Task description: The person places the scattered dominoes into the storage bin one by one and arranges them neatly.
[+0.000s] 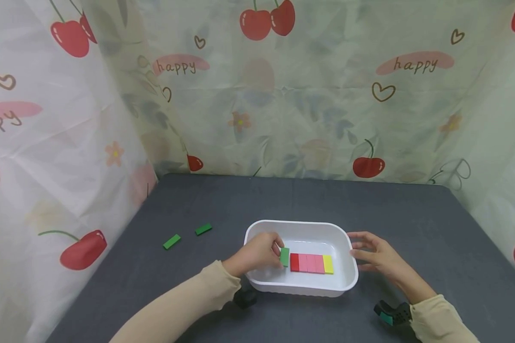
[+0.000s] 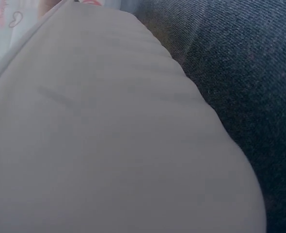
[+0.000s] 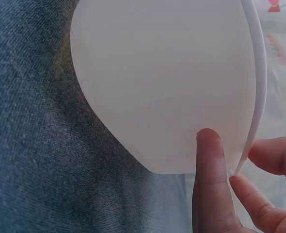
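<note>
A white plastic tray (image 1: 300,287) sits between my hands. Inside it, my left hand (image 1: 258,253) pinches a green block (image 1: 285,257) by its left side. That block stands just left of a row made of a red block (image 1: 294,262), pink blocks (image 1: 312,263) and a yellow block (image 1: 328,265). My right hand (image 1: 375,255) is at the tray's right end, fingers extended against the rim. In the right wrist view its thumb (image 3: 210,174) lies straight along the outer wall. The left wrist view is filled by the tray's wall (image 2: 119,121), which hides the left hand's fingers.
Two more green blocks (image 1: 171,241) (image 1: 203,229) lie apart on the dark table cloth (image 1: 223,200), left of the tray. A printed curtain (image 1: 309,95) encloses the table at the back and sides. A black wrist device (image 1: 392,313) shows beneath the right wrist.
</note>
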Demonstrator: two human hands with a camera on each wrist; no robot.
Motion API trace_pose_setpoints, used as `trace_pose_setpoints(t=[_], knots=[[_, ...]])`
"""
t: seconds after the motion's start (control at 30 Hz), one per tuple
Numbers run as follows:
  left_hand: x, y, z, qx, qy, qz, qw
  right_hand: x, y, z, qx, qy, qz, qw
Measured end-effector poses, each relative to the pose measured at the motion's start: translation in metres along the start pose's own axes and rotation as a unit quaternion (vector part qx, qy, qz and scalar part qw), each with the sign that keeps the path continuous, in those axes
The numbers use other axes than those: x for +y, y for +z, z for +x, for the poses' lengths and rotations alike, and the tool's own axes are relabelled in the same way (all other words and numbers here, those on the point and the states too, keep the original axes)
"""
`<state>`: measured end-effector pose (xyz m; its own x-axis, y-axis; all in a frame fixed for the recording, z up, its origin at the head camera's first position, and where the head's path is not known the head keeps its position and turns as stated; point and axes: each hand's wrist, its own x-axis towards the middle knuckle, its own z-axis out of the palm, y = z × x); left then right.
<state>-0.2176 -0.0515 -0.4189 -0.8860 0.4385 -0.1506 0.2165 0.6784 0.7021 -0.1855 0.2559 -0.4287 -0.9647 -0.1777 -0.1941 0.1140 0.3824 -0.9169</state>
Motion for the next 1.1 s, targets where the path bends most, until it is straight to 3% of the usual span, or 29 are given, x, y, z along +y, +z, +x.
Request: trace_pose_setpoints(t=[0.27,1.1], knots=[[0.001,0.007,0.002,0.002,-0.015,0.023,0.9996,0.000,0.001,0.001,0.008,0.013,-0.005,1.000],[-0.001,0.014,0.004,0.001,-0.009,0.058,0.9982,-0.002,0.000,0.001,0.001,0.005,0.001,1.000]])
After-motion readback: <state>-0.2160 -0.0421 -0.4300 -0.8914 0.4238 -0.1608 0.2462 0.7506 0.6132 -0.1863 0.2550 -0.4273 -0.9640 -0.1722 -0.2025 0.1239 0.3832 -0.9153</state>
